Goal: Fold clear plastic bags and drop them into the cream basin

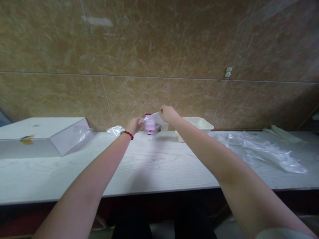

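Near the wall, my left hand point(135, 125) is closed on one side of a clear plastic bag point(156, 117); a dark red bead bracelet circles that wrist. My right hand point(168, 114) is closed on the other side of the bag, slightly higher. The plastic stretches between both hands. Below it shows a small pale purple item point(150, 127) with dark pink parts. Motion blurs it, and I cannot tell whether it is inside the bag or behind it. A cream plastic tray point(203, 123) stands right of the hands, partly hidden by my right forearm.
On the white wood-grain table point(159, 169), a large white box point(30, 136) stands at the left. Crumpled clear plastic point(116, 130) lies near my left hand. More clear plastic bags point(264, 149) are spread at the right. A brown marbled wall point(149, 49) rises behind the table.
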Motion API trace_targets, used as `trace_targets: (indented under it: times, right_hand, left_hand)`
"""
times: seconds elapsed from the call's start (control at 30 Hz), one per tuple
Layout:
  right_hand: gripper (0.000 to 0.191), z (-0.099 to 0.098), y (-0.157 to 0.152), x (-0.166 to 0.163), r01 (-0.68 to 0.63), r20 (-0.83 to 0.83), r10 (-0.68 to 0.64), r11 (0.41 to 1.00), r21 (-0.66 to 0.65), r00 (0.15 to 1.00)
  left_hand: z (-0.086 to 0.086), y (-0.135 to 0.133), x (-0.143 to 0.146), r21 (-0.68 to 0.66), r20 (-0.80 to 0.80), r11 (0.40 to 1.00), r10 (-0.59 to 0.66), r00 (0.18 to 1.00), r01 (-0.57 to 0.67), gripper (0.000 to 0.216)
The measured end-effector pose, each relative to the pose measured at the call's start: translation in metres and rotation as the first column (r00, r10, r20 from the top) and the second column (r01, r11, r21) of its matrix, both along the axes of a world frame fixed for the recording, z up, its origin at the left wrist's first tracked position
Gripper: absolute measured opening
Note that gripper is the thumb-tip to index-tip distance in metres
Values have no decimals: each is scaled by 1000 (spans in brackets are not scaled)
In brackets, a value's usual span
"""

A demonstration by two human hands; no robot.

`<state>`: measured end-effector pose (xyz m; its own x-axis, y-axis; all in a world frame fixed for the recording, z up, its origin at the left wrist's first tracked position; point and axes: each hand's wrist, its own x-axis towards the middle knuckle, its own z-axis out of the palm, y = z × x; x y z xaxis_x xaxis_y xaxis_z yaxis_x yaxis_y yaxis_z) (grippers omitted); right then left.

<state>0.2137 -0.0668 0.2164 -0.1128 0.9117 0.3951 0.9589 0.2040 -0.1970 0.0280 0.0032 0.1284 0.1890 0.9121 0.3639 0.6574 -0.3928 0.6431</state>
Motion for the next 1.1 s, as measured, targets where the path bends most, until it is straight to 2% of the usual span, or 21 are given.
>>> trace_targets:
  times: [0.07, 0.1, 0.2, 0.37, 0.47, 0.57, 0.63, 0.7, 0.77, 0.8, 0.87, 0.93, 1.03, 1.1]
  right_hand:
    - [26, -10, -15, -2, -62, -6, 62, 997, 52, 998]
    - [29, -18, -24, -4, -91, -4, 92, 994, 56, 996]
    - [33, -49, -49, -9, -136, 33, 136, 991, -6, 990]
    - [38, -122, -76, -21, -102, 114, 120, 984, -148, 986]
    - [34, -162, -83, -28, -37, 164, 76, 972, -232, 984]
    - [29, -186, -89, -36, -6, 207, 70, 956, -292, 976]
    - [28, -191, -94, -40, -20, 227, 88, 957, -288, 970]
    - [29, -190, -99, -41, -41, 221, 109, 956, -291, 969]
    - [34, -183, -102, -37, -92, 170, 158, 935, -343, 973]
    - [35, -178, -103, -33, -145, 123, 206, 912, -383, 971]
    - [34, -165, -99, -21, -280, 0, 311, 857, -433, 951]
    - [32, -152, -88, -6, -355, -94, 351, 828, -434, 932]
    - [32, -142, -62, 14, -285, -73, 286, 833, -474, 956]
    - [35, -148, -44, 18, -315, -74, 314, 850, -423, 946]
  left_hand:
    - [0, -1, -4, 196, -133, 981, 17, 991, 10, 21]
    - [-2, -2, -6, 248, -186, 968, 16, 982, 31, 23]
    - [-17, -9, -13, 249, -295, 964, -12, 955, 89, 28]
    - [-64, -31, -28, 205, -505, 966, -32, 863, 156, 32]
    - [-89, -47, -36, 174, -586, 983, 59, 808, 55, 34]
    - [-102, -59, -37, 161, -602, 982, 175, 779, -97, 42]
    - [-105, -67, -30, 110, -577, 989, 141, 804, -94, 41]
    - [-108, -75, -18, 31, -543, 999, -14, 840, 36, 38]
    - [-114, -84, -5, -24, -528, 984, -162, 834, 176, 39]
    - [-118, -88, 1, -45, -540, 978, -194, 819, 202, 40]
    - [-126, -97, 8, -69, -580, 981, -189, 792, 183, 45]
    - [-133, -103, 9, -86, -626, 984, -173, 760, 153, 52]
    - [-138, -107, 4, -123, -660, 977, -213, 720, 176, 60]
    - [-137, -108, 1, -141, -664, 971, -236, 709, 191, 63]
